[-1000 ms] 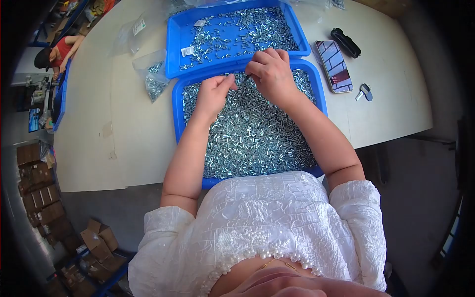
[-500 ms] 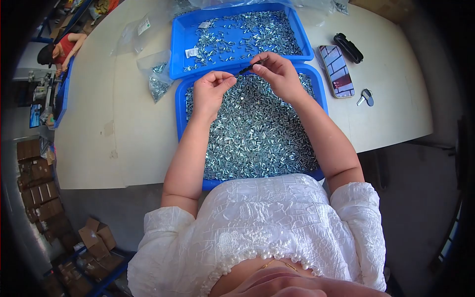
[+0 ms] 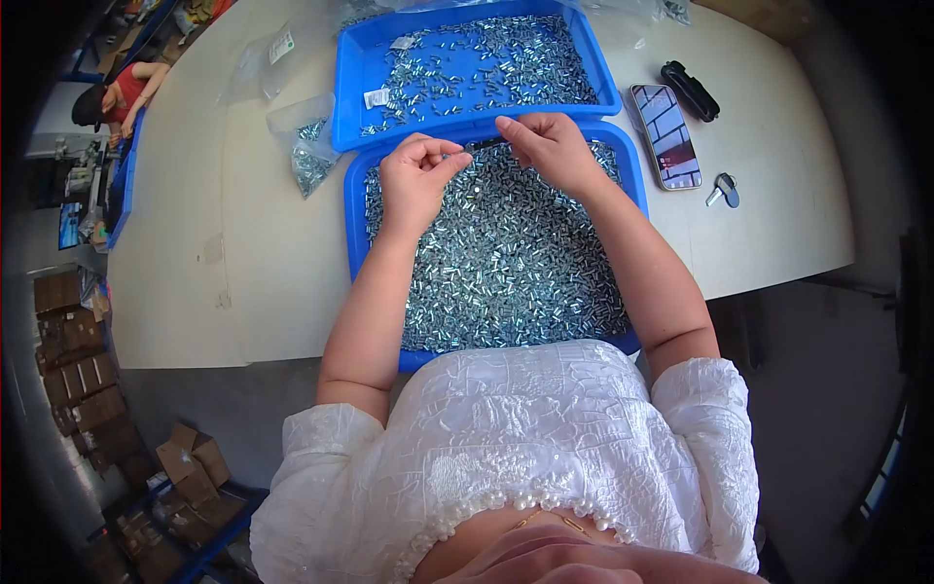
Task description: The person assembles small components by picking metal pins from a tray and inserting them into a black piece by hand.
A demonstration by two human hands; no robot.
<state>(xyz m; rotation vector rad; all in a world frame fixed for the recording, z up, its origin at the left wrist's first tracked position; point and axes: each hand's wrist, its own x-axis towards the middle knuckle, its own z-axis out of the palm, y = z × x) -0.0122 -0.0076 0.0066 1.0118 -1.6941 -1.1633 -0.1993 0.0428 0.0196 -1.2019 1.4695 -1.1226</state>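
Observation:
My left hand is pinched closed above the back left part of the near blue tray; what its fingertips hold is too small to name. Facing it, my right hand has its fingers closed round a thin black item, which extends towards the left fingertips. Small shiny metal pieces fill the near tray. Behind it, the far blue tray holds a looser spread of similar pieces and two small white labels.
A clear bag of metal pieces lies left of the trays. To the right are a phone, a black case and keys. A person in red is at the far left.
My hands were closer to the tray a second ago. My right hand has turned, and its fingers have shifted on the black item, which became visible between the hands.

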